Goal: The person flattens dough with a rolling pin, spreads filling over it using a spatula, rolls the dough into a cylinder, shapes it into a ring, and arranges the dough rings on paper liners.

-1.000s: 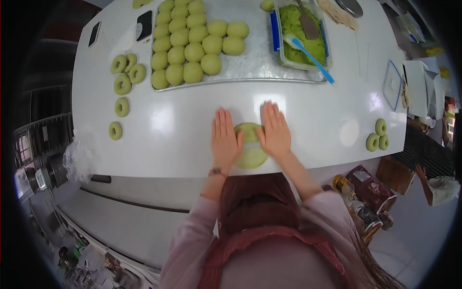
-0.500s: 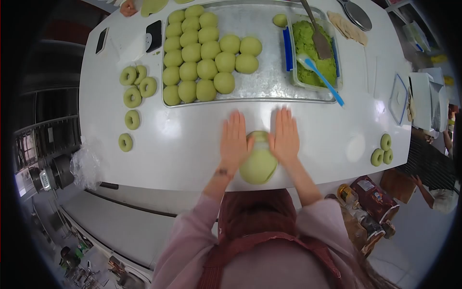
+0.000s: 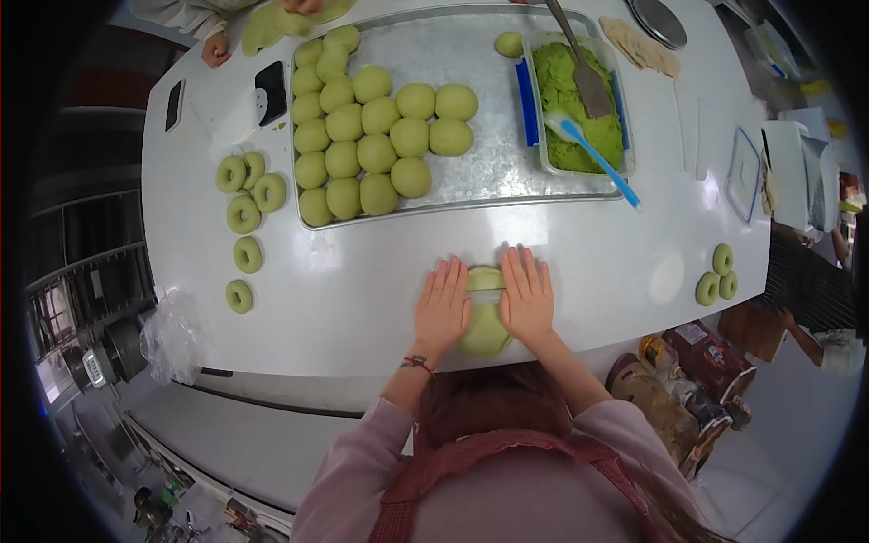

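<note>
A flat piece of green dough lies near the table's front edge, with a pale bar across it. My left hand rests palm down at the bar's left end, fingers stretched out. On the right end lies my right hand, also flat with straight fingers. Both thumbs are beside the dough, and the hands hide the bar's ends. Behind them is a metal tray bearing several green dough balls. A container of green filling stands on its right part, with a brown spatula and a blue-handled spoon.
Green dough rings lie at the left, more at the right. Two phones lie at the back left, near a co-worker's hand and flat dough. A plastic bag hangs over the left edge.
The view has shifted. My hands stay flat while the bar's place on the dough has varied. A co-worker's hands have come into view at back left, and one ball is gone from the tray's rows.
</note>
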### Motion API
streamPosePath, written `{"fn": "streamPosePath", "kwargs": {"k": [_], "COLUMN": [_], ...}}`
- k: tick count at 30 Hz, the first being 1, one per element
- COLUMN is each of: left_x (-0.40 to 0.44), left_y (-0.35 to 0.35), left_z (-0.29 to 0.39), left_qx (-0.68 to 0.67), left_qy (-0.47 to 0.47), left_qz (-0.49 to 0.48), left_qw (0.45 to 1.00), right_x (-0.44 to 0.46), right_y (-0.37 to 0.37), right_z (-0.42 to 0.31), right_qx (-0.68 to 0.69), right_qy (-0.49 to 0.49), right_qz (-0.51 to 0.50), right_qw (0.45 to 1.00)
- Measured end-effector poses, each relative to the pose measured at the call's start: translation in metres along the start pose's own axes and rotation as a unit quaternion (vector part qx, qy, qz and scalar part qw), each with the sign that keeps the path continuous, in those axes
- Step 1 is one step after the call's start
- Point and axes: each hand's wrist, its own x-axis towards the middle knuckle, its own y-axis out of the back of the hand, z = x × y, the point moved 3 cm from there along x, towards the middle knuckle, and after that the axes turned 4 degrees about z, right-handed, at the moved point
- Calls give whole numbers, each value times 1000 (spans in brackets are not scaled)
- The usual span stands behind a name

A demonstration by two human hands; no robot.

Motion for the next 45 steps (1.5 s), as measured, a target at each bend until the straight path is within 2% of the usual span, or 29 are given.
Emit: {"fn": "streamPosePath", "kwargs": {"k": [2, 4, 6, 7, 9, 10, 11, 13, 14, 16, 17, 18, 20, 21, 22, 23, 24, 26, 29, 30, 32, 33, 35, 38, 41, 42, 44, 45], "left_x": [6, 61, 103, 103, 109, 101, 97, 81, 71, 69, 40, -4, -80, -71, -58, -48, -2, 91, 100, 65, -14, -8, 3, 131, 138, 111, 58, 55], "left_y": [0, 10, 29, 28, 27, 23, 24, 23, 23, 25, 17, 9, -1, -4, -6, -7, -2, 11, 10, 2, 6, 2, -1, 7, 11, 4, -6, -8], "left_z": [3, -9, -18, -26, -42, -50, -50, -45, -38, -28, -22, -13, 3, 3, 3, 4, 11, 20, 20, 15, 12, 10, 10, 25, 24, 20, 14, 12], "left_qx": [-41, 37, 55, 52, -64, -103, -103, -63, -67, -21, 7, 36, -16, -15, -32, -51, -17, 59, 40, 14, -49, -46, -53, 15, 33, 25, 44, 66], "left_qy": [-5, -6, -7, -6, -125, -165, -169, -131, -130, -139, -165, -193, -185, -188, -181, -173, -167, -149, -123, -140, -165, -166, -179, -173, -128, -140, -165, -192], "left_qz": [-27, 78, 178, 174, 135, 81, 83, 46, 43, 41, 57, 74, -87, -85, -69, -60, -46, 53, 73, 17, -188, -188, -96, 71, 89, 70, 75, 85], "left_qw": [999, 996, 982, 983, 981, 978, 977, 988, 988, 989, 985, 978, 979, 978, 980, 982, 985, 986, 989, 990, 967, 967, 978, 982, 987, 987, 982, 975], "right_x": [29, 83, 122, 125, 140, 130, 120, 92, 85, 52, 23, -31, -126, -147, -127, -89, -48, 34, 38, 8, -74, -66, -53, 59, 61, 40, -15, -13], "right_y": [0, 8, 3, 6, 14, 24, 28, 29, 20, 21, 22, 8, 1, 3, 0, 2, 6, 18, 16, 15, 0, 0, 2, 14, 12, 11, -7, -3], "right_z": [4, 6, 17, 20, 26, 25, 27, 23, 25, 19, 12, 6, -17, -26, -23, -17, -4, 34, 43, 25, -14, -11, -5, 51, 53, 39, 8, 6], "right_qx": [-32, -69, -5, -6, 65, 77, 74, 81, 107, 71, 41, 51, 47, 37, 36, 16, -6, -26, -38, -3, 42, 44, 13, -70, -99, -108, -99, -97], "right_qy": [14, 34, 22, 20, 43, 86, 85, 151, 100, 74, 45, 49, 55, 57, 55, -14, -80, -140, -134, -135, -104, -105, -113, -146, -189, -183, -137, -148], "right_qz": [9, 55, 122, 117, -24, -19, -16, 40, -22, 8, 35, 20, -24, -60, -58, -34, -9, 80, 110, 89, 9, 11, 2, 168, 128, 135, 78, 84], "right_qw": [999, 995, 992, 993, 997, 993, 994, 984, 989, 995, 998, 997, 997, 996, 996, 999, 997, 987, 984, 987, 994, 993, 994, 972, 969, 968, 983, 981]}}
